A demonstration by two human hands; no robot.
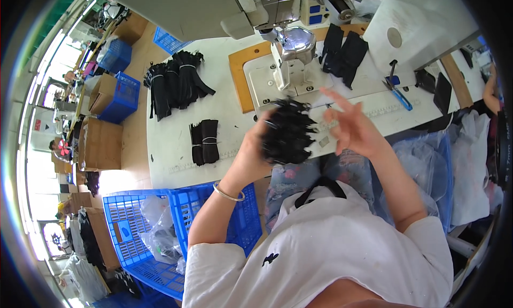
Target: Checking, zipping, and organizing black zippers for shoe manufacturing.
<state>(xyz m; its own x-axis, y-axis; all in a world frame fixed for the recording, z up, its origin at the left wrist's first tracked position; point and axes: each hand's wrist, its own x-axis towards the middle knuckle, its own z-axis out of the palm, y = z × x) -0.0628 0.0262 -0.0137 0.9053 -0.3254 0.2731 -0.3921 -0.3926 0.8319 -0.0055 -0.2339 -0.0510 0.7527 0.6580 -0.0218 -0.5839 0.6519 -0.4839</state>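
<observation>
A bundle of black fabric strips, its ragged ends facing up, is gripped in my left hand over the table's near edge. My right hand hangs just right of the bundle, fingers spread and holding nothing; it is a little blurred. Beyond both hands stands the sewing machine with its needle area and metal plate. Two small tied black bundles lie on the table left of my left hand. Larger tied bundles of black strips rest farther back on the left.
Black fabric pieces lie right of the machine head, near a blue-handled cutting tool. A blue plastic crate with clear bags stands at my left. Another blue bin with plastic bags is at my right. Cartons line the left aisle.
</observation>
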